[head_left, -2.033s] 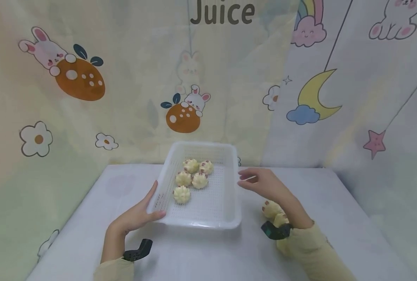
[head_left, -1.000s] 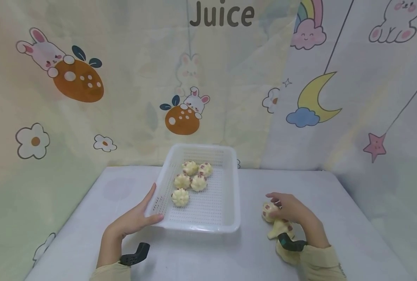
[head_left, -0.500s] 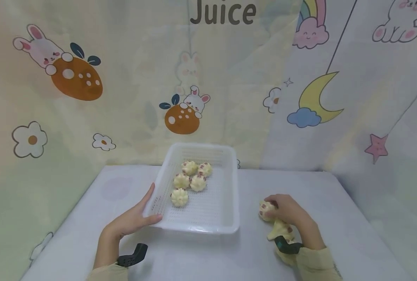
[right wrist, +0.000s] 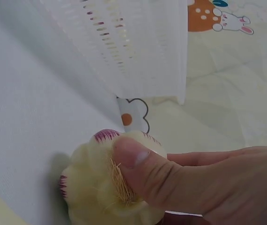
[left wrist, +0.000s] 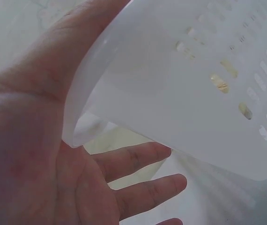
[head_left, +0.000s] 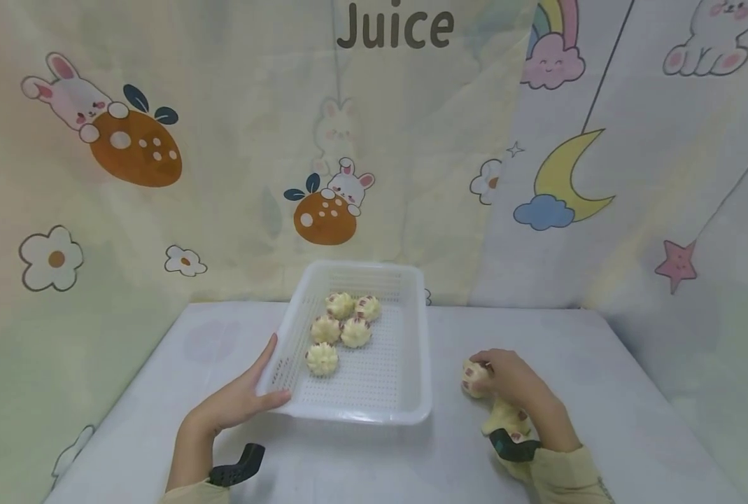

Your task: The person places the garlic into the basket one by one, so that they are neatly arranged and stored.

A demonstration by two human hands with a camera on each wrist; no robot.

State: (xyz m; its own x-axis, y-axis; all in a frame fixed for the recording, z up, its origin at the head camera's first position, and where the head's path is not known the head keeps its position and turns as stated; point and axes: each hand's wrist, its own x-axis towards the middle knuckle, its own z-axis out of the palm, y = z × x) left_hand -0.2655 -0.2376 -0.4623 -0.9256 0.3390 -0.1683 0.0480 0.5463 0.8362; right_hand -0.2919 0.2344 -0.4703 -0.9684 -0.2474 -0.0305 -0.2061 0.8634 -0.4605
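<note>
A white perforated plastic basket (head_left: 425,350) stands at mid-table with several garlic bulbs (head_left: 322,359) in its left half. My left hand (head_left: 235,399) holds its near left corner, the thumb at the front rim and the fingers along the side. The left wrist view shows the basket's rim (left wrist: 93,70) lodged between thumb and fingers. To the right of the basket, my right hand (head_left: 515,378) grips a cream garlic bulb (head_left: 472,379) with purple streaks. In the right wrist view, the thumb presses beside the bulb's dry roots (right wrist: 122,183).
More garlic (head_left: 506,418) lies on the white table (head_left: 361,462) under my right wrist, partly hidden by the black wrist camera (head_left: 513,446). A cartoon-printed curtain (head_left: 235,140) hangs behind the table's far edge.
My right hand came from the basket's right side down to the loose garlic, closed on the farthest bulb and shifted it slightly left. The left hand keeps its hold on the basket.
</note>
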